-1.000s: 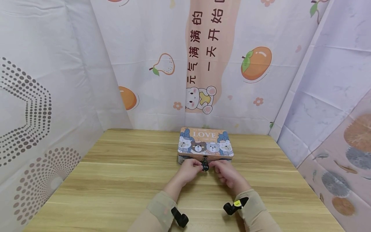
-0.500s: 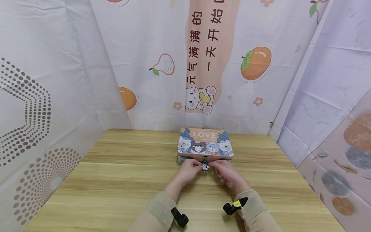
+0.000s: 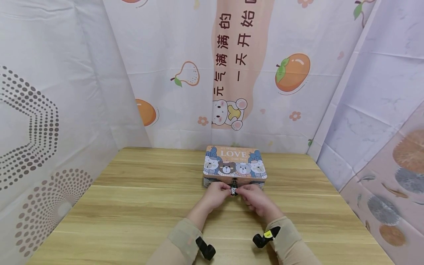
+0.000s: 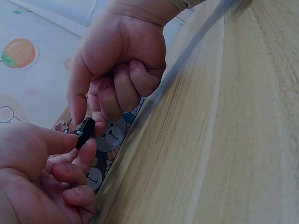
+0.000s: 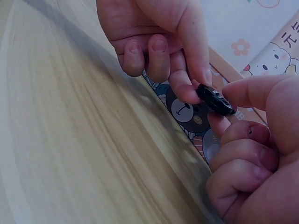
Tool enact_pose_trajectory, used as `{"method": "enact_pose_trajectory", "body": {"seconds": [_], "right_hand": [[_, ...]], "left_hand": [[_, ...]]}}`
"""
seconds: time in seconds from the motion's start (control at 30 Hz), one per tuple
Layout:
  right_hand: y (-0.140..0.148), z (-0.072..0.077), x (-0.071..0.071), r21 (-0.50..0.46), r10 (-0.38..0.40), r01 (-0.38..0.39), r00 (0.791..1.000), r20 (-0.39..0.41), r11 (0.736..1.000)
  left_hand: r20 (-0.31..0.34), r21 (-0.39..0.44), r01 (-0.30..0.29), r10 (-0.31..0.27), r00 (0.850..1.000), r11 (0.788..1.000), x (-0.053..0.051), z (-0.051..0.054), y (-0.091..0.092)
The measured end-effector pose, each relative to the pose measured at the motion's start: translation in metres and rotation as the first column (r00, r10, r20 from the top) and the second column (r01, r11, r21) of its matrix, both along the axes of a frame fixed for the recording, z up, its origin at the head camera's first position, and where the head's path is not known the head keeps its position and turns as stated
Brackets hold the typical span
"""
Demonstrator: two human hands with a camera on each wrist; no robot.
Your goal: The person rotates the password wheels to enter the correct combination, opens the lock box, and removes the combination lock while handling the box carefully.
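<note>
A tin box (image 3: 235, 162) with bears and the word LOVE on its lid lies closed near the table's back. At its front clasp is a small black combination padlock (image 3: 234, 191), its number wheels showing in the right wrist view (image 5: 216, 100). My left hand (image 3: 216, 195) pinches the padlock's left side between thumb and forefinger. From the right, my right hand (image 3: 258, 198) holds the padlock between thumb tip and forefinger, its other fingers curled in. Fingers partly cover the padlock (image 4: 85, 132) in the left wrist view; whether its shackle is locked I cannot tell.
The wooden table (image 3: 139, 206) extends around the box on both sides and in front. A printed curtain (image 3: 165, 110) hangs close behind the box, with more cloth at left and right. Each wrist carries a small black camera mount.
My right hand has shifted slightly left, its fingertips now further over the padlock. The padlock's face has changed from dark to partly bright. My left hand and the box have stayed put.
</note>
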State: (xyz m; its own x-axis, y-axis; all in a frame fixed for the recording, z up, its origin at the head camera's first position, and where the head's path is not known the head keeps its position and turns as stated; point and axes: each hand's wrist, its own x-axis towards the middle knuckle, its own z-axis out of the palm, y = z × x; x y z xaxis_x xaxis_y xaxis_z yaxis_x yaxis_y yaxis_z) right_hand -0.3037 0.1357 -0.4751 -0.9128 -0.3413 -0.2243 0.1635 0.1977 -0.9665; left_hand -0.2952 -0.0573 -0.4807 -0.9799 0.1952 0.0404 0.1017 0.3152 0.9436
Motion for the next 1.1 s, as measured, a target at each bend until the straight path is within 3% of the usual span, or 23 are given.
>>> {"method": "enact_pose_trajectory", "body": {"seconds": [1.1], "right_hand": [[-0.0057,-0.0005,0.0021,0.000,0.016,-0.016,1.000,-0.004,1.000]], "left_hand": [[-0.001,0.014,-0.013,0.013,1.000,1.000,0.0023,0.0012,0.0000]]}}
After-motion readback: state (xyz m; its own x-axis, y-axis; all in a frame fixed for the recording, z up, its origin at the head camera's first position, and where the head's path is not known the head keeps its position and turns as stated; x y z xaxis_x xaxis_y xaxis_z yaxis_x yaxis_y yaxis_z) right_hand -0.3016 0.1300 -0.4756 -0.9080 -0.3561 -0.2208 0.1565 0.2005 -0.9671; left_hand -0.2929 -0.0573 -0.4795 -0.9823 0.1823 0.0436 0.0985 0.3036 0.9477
